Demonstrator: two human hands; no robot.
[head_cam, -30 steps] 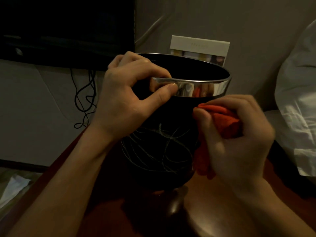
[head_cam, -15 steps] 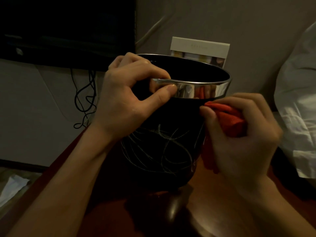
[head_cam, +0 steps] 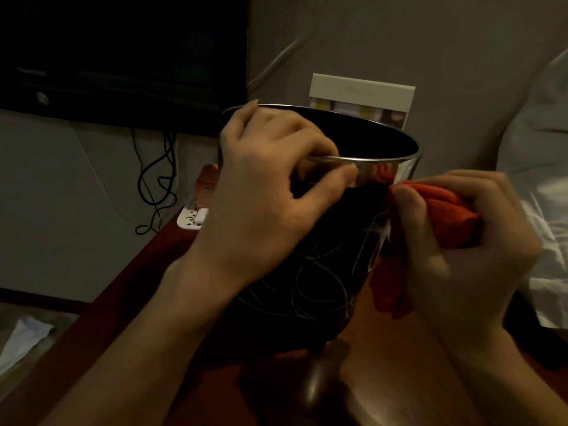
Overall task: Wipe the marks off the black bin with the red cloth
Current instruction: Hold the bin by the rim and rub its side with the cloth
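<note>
Black bin (head_cam: 310,272): stood upright on the reddish table (head_cam: 408,364), pale scribbled marks (head_cam: 322,281) across its side.
Left hand (head_cam: 264,204): fingers pinched on the shiny metal rim (head_cam: 384,170), seemingly to steady the bin.
Right hand (head_cam: 461,241): fingers closed around the bunched red cloth (head_cam: 448,216), pressed to the bin's right side for wiping.
Writing: none can be read; the card (head_cam: 362,90) behind is too dim.

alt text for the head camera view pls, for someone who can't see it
A person's left hand pinches the shiny metal rim of a black bin covered in pale scribbled marks, while the right hand presses a bunched red cloth against its right side. The bin stands on a reddish-brown table in a dim room.
</note>
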